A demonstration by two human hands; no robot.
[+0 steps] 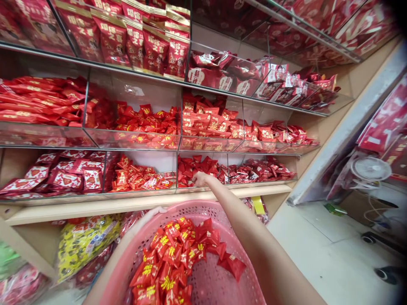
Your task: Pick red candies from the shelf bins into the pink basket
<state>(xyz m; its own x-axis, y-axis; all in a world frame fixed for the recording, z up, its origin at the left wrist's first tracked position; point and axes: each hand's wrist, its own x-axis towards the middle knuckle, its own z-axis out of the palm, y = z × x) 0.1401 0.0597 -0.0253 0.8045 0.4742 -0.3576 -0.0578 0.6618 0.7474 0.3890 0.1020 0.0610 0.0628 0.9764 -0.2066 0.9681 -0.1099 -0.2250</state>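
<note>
A pink plastic basket (233, 231) with a perforated wall is in front of me, partly filled with small red wrapped candies (171, 250) with yellow lettering. My left hand (157, 211) is closed on the basket's far left rim. Over the basket my right arm reaches to the lowest shelf. There my right hand (201, 179) is at the front of a clear bin of dark red candy packets (205, 165), its fingers curled downward. What it holds, if anything, is hidden. Left of that bin lie orange-red candies (136, 176) in another compartment.
Clear-fronted shelves above hold red candy packets (216, 120) and gold-edged bags (155, 46). A wooden ledge (79, 205) runs under the bins. Beneath it sits a yellow plastic bag (87, 241). A white fan (370, 169) stands at the right, beyond the shelf's side panel.
</note>
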